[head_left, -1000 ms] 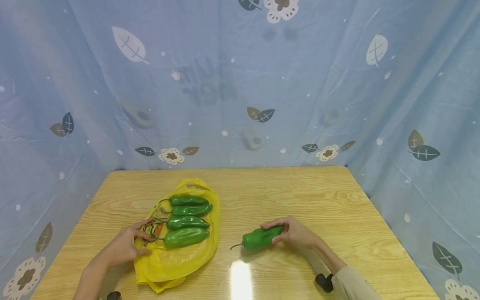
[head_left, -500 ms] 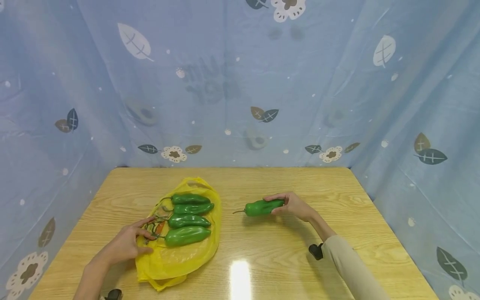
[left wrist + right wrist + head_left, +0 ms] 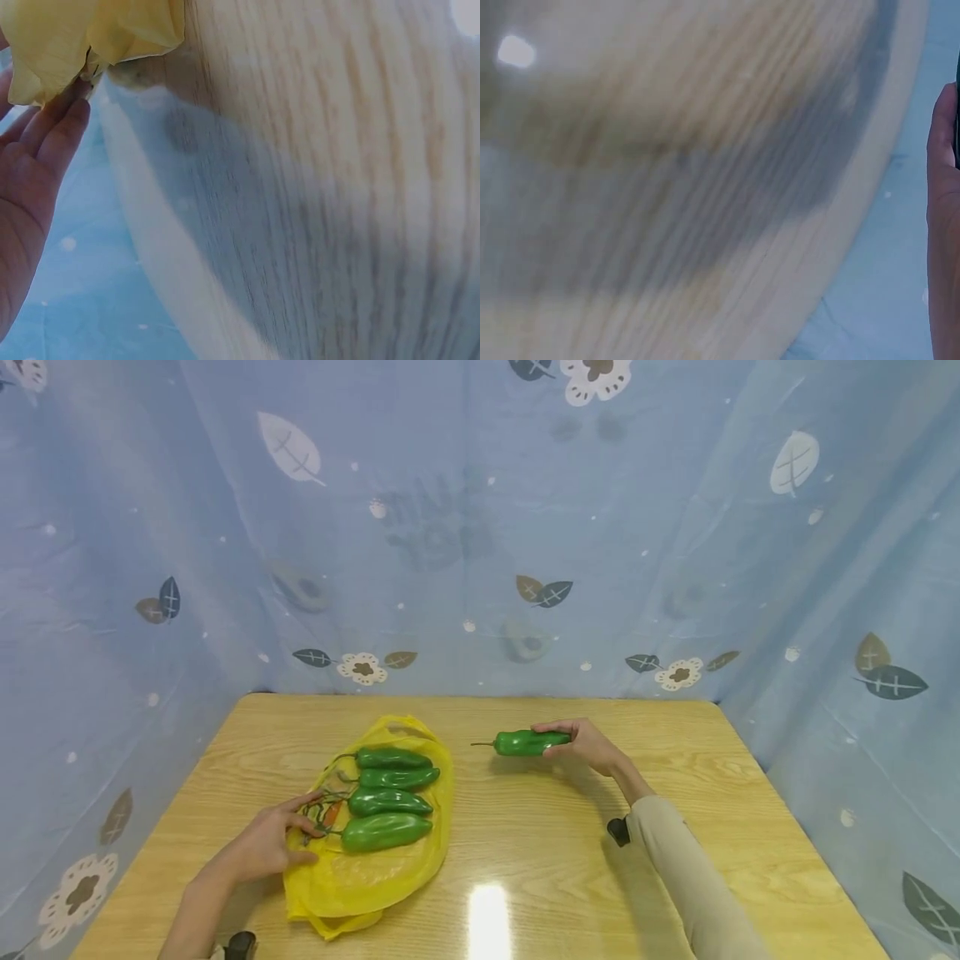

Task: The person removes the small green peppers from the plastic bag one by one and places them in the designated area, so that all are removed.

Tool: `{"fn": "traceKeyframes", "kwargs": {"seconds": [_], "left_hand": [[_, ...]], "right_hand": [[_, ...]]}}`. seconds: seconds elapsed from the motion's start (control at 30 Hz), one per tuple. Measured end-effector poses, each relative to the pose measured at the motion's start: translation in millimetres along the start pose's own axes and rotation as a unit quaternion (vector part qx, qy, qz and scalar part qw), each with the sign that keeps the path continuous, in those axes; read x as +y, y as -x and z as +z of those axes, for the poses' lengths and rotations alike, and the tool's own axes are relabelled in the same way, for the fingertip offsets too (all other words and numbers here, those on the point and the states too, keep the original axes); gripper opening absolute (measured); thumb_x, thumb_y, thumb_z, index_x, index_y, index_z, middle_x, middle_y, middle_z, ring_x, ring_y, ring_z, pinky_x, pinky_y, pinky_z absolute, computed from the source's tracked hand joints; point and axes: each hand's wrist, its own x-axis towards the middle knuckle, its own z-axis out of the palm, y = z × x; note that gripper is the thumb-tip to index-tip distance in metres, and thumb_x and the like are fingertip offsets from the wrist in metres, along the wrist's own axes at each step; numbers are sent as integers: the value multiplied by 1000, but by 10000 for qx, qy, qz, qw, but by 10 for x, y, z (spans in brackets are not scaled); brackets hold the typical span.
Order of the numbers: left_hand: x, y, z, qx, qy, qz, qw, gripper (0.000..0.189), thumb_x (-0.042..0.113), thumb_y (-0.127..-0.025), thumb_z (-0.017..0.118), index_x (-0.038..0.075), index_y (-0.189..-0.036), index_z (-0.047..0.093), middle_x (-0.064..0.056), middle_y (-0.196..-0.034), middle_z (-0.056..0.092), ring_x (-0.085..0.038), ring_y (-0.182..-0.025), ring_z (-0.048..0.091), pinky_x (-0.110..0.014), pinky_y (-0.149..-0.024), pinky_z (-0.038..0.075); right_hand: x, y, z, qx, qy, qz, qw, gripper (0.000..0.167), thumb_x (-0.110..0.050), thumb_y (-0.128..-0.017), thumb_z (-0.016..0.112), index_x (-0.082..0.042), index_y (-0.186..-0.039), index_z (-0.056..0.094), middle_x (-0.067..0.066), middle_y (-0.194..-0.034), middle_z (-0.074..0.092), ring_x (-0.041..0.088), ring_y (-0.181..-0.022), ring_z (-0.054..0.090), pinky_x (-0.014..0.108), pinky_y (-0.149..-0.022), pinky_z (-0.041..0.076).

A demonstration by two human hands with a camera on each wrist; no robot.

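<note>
In the head view, my right hand [image 3: 588, 745] grips a long green pepper [image 3: 521, 743] round its blunt end, stem pointing left, close over the far part of the table. At the right wrist view's edge, only part of this hand [image 3: 946, 180] shows. My left hand [image 3: 270, 843] rests at the near left edge of a yellow plastic bag [image 3: 375, 889], fingers spread over it beside the pepper stems. Several green peppers lie side by side on the bag, the nearest pepper [image 3: 386, 832] being the widest. In the left wrist view, fairly straight fingers [image 3: 64, 139] touch the bag [image 3: 135, 34].
The wooden table [image 3: 600, 877] ends at the back against a blue curtain [image 3: 450, 527] with leaf and flower prints. An orange patch [image 3: 330, 814] shows among the stems at the bag's left. Light glares off the table [image 3: 487, 918] at the front.
My right hand has carried its green pepper away from me toward the back of the table, turning it to lie nearly level left to right. The left hand and bag have stayed put.
</note>
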Motion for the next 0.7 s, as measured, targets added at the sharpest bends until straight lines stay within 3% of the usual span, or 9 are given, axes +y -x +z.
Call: {"fn": "traceKeyframes", "kwargs": {"seconds": [0.37,0.7], "left_hand": [[-17,-67,31,7,100,1,9999,18,19,-70,83,17,-87,77,-24,-143,42,-55,-128,34,-73,-99,25],[-28,4,12,8,105,-73,9999,19,20,-70,83,17,-88,77,-24,-143,43,-55,-127,36,-73,-97,27]], "right_hand": [[116,-250,-84,207,117,159,9996,48,4,-82,71,3,-128,58,21,-139,48,26,-113,53,26,-85,52],[212,-550,0,41,167,294,9994,48,-1,-82,73,1,-128,60,21,-139,48,22,-107,56,26,-81,53]]}}
